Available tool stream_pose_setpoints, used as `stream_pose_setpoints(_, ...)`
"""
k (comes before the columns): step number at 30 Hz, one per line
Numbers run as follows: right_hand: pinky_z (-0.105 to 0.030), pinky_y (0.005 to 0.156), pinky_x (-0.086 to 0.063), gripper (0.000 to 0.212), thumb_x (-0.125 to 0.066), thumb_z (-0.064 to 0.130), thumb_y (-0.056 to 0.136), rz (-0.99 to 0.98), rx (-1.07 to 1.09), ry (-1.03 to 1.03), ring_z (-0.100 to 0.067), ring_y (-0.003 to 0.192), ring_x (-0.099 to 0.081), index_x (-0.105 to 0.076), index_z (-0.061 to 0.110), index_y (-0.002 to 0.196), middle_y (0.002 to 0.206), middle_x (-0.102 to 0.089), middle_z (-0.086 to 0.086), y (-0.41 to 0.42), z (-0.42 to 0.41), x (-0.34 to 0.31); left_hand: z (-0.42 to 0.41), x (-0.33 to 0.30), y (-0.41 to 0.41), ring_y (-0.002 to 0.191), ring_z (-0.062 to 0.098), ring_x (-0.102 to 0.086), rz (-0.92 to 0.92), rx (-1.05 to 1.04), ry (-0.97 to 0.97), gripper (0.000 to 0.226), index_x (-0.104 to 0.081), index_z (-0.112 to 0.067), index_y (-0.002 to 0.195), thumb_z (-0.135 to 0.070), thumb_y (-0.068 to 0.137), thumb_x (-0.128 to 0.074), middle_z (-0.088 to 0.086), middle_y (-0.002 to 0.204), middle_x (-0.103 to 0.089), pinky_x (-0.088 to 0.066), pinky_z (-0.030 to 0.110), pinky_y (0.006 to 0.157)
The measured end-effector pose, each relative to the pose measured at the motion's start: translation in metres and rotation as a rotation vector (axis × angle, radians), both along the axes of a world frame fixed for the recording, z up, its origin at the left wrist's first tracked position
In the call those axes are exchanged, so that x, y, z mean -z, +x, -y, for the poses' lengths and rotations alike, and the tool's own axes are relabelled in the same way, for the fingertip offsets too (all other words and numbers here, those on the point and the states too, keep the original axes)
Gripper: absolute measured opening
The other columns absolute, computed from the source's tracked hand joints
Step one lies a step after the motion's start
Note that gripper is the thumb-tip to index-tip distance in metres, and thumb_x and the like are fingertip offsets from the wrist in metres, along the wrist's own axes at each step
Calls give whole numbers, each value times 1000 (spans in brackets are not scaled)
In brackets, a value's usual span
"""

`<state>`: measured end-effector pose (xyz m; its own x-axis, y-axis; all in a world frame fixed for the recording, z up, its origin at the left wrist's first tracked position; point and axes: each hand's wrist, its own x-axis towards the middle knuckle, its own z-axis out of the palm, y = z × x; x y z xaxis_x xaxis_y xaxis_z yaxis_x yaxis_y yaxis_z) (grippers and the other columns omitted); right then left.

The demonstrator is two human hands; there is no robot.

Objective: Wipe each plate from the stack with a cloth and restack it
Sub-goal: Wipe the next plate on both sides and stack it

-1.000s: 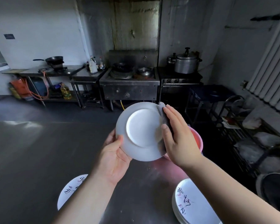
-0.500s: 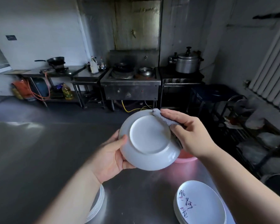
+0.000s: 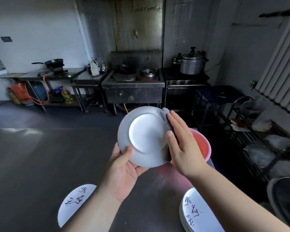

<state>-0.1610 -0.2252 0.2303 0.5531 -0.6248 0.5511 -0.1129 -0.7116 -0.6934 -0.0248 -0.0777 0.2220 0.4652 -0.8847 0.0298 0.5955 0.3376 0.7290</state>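
The plate (image 3: 145,136) was held tilted above the steel counter (image 3: 32,164), underside toward the camera, just in front of the pink basin (image 3: 202,144). The left hand (image 3: 122,168) gripped its lower rim, thumb over the edge. The right hand (image 3: 181,144) pressed the grey cloth (image 3: 165,117) against the right rim, fingers straight. Judged rigid, glazed, slippery and breakable; best held at the rim. Compared with half a second prior, the plate stood more upright and the cloth had shifted down the rim
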Motion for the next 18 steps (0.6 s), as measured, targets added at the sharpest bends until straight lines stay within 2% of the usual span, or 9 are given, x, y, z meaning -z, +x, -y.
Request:
stream_pose_setpoints(3, -26, 129, -15, 57, -40, 33, 110, 100, 69, 66, -3, 159, -14, -29, 18, 165, 174, -17, 12, 5, -26, 19, 8, -2, -8, 134, 37, -59, 11, -16, -16, 47, -49, -26, 150, -10, 107, -42, 9, 149, -60, -57, 56, 97)
stream_pose_setpoints(5, -28, 129, -17, 57, -41, 29, 109, 214, 120, 193, 0, 158, -15, -26, 25, 164, 172, -18, 16, 4, -53, 34, 10, 0, -11, 135, 37, -59, 34, -13, 6, 51, -50, -27, 150, -8, 102, -53, 10, 150, -59, -58, 53, 96)
stream_pose_setpoints(6, -32, 129, -22, 55, -44, 28, 108, 264, 143, 280, 3, 155, -21, -31, 30, 161, 169, -24, 20, 2, -59, 35, 9, 1, -10, 135, 36, -59, 56, 0, 17, 57, -49, -28, 150, -7, 98, -58, 9, 150, -59, -58, 53, 96)
stream_pose_setpoints(8, -41, 124, -36, 47, -53, 20, 105, 333, 168, 429, 5, 144, -41, -53, 34, 150, 155, -49, 23, -2, -41, 24, 6, -4, -1, 134, 34, -60, 95, 62, 57, 63, -49, -31, 149, -11, 91, -61, 6, 149, -60, -56, 60, 95)
stream_pose_setpoints(10, -47, 116, -46, 43, -58, 13, 95, 338, 100, 474, -4, 131, -59, -72, 35, 131, 137, -67, 20, -8, -10, 7, 2, -14, 14, 128, 36, -64, 113, 158, 121, 55, -50, -33, 148, -26, 94, -62, 5, 146, -63, -56, 65, 91)
stream_pose_setpoints(12, -41, 99, -56, 43, -58, 10, 90, 312, -4, 477, -16, 123, -67, -79, 35, 117, 131, -71, 18, -11, 14, -12, -2, -24, 29, 114, 37, -71, 147, 215, 197, 44, -55, -29, 144, -35, 101, -55, 8, 139, -67, -59, 63, 86)
stream_pose_setpoints(14, -24, 86, -57, 43, -57, -2, 94, 264, -94, 454, -18, 122, -68, -81, 29, 113, 131, -71, 15, -9, 29, -23, -3, -26, 37, 102, 33, -75, 176, 208, 244, 38, -60, -22, 136, -26, 99, -52, 10, 127, -70, -62, 55, 80)
stream_pose_setpoints(16, -24, 101, -53, 43, -55, -7, 96, 220, -132, 385, -10, 128, -64, -80, 22, 117, 133, -70, 13, -7, 34, -26, -4, -21, 37, 101, 31, -76, 187, 207, 232, 38, -58, -18, 135, -16, 97, -60, 10, 124, -71, -63, 50, 77)
stream_pose_setpoints(18, -26, 116, -43, 42, -54, 0, 96, 181, -122, 274, -6, 137, -56, -75, 19, 128, 141, -65, 14, -8, 27, -18, -5, -13, 35, 101, 30, -75, 189, 196, 208, 48, -55, -18, 140, -14, 93, -64, 11, 125, -71, -63, 48, 76)
